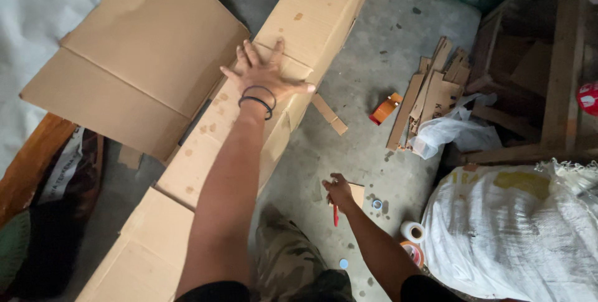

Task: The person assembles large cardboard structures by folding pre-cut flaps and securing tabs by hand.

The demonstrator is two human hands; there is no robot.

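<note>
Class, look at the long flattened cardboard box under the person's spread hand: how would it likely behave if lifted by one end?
The cardboard box is long and thin, so it would probably sag or bend at its creases. It looks light for its size. The left hand presses flat on it, perhaps because it slides easily on the concrete floor.

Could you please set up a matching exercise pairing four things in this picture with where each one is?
Things:
1. left hand
2. right hand
3. white sack
4. cardboard strips

Places:
A. piled on the concrete floor by a wooden frame
B. spread flat on the long cardboard box
C. holding a red pen low over the floor
D. bulging at the lower right

Pairs: 1-B, 2-C, 3-D, 4-A
</note>
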